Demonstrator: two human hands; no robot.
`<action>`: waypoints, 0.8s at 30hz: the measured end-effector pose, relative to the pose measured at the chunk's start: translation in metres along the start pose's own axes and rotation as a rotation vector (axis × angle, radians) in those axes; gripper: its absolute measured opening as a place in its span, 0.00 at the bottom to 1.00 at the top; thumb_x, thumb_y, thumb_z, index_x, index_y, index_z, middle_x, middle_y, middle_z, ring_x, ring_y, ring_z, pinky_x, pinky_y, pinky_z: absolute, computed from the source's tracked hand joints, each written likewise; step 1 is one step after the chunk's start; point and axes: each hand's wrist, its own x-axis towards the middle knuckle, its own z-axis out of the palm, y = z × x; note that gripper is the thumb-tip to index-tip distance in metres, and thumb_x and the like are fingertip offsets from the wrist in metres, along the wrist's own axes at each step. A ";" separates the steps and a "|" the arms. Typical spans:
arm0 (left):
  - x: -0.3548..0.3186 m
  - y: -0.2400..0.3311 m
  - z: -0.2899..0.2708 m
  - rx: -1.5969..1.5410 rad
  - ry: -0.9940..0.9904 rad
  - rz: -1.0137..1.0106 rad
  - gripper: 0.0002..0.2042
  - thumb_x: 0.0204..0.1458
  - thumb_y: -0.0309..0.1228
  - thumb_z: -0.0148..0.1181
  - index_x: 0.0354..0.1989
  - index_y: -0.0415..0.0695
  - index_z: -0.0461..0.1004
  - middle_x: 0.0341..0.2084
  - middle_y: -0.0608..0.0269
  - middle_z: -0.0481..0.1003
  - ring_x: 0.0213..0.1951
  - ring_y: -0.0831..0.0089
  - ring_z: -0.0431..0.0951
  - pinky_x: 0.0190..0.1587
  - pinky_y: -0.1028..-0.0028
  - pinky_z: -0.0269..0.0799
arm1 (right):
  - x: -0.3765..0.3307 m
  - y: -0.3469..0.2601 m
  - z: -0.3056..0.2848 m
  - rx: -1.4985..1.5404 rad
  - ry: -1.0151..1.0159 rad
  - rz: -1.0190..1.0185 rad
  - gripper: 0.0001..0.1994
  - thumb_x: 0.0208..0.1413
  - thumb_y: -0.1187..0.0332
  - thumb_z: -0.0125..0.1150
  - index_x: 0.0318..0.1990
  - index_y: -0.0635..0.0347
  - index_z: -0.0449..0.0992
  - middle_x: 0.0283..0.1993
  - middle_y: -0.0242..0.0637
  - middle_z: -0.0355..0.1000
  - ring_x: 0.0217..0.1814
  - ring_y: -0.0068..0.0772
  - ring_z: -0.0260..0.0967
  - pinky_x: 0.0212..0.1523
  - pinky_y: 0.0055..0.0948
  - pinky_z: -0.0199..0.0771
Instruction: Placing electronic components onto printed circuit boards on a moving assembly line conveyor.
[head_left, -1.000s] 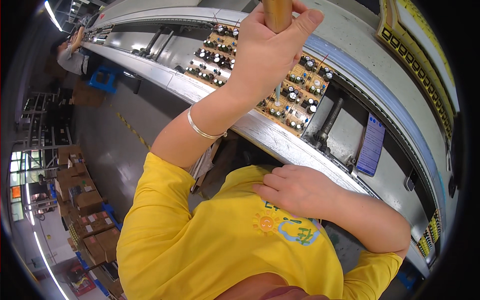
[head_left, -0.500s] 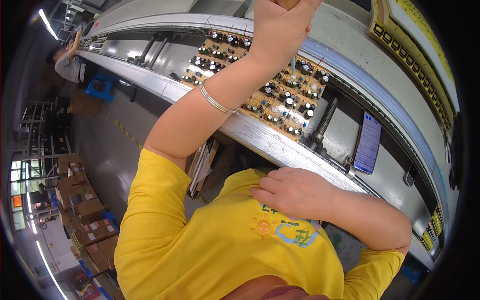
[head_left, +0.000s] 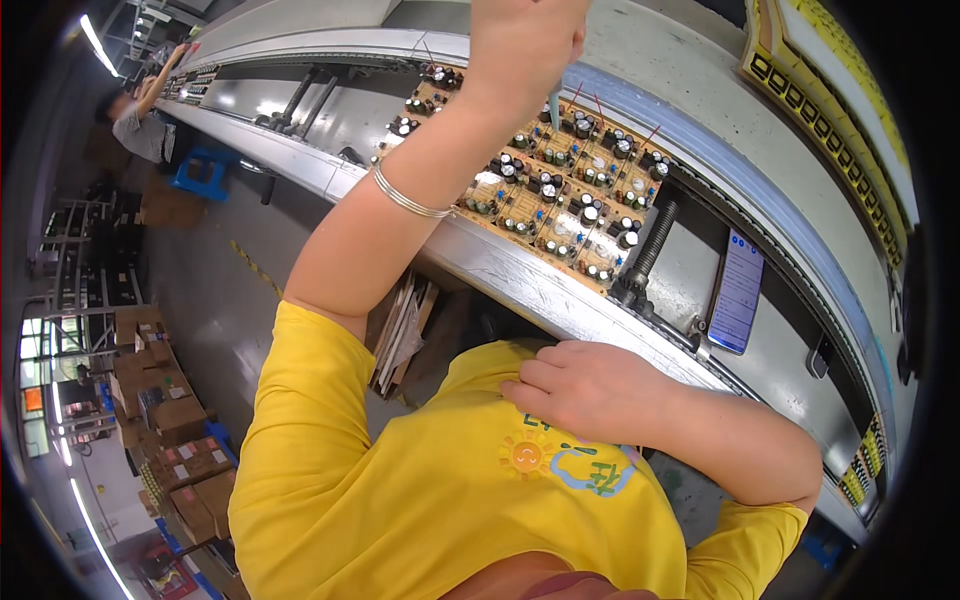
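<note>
Factory conveyor (head_left: 500,262) | circuit boards (head_left: 545,205) lie flat across it, likely for easy reach | left hand (head_left: 525,55), fingers wrapped around nozzled tool (head_left: 555,108), seemingly aiming downward | right hand (head_left: 590,390), fingers curled, against yellow shirt (head_left: 400,500)

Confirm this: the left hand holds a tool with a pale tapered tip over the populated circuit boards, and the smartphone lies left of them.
Not quite: in the head view, the smartphone lies right of the populated circuit boards, not left. The left hand does hold the pale-tipped tool over them.

Circuit boards (head_left: 568,202) lie on the conveyor (head_left: 510,262), left of the rod (head_left: 656,238) and phone (head_left: 736,298).
</note>
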 end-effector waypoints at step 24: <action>-0.065 0.030 -0.007 0.153 -0.001 -0.225 0.16 0.63 0.41 0.67 0.48 0.41 0.74 0.18 0.76 0.67 0.18 0.88 0.64 0.20 0.82 0.61 | 0.002 -0.001 -0.004 -0.029 0.006 0.011 0.22 0.53 0.68 0.58 0.57 0.56 0.76 0.38 0.30 0.70 0.41 0.32 0.72 0.44 0.28 0.76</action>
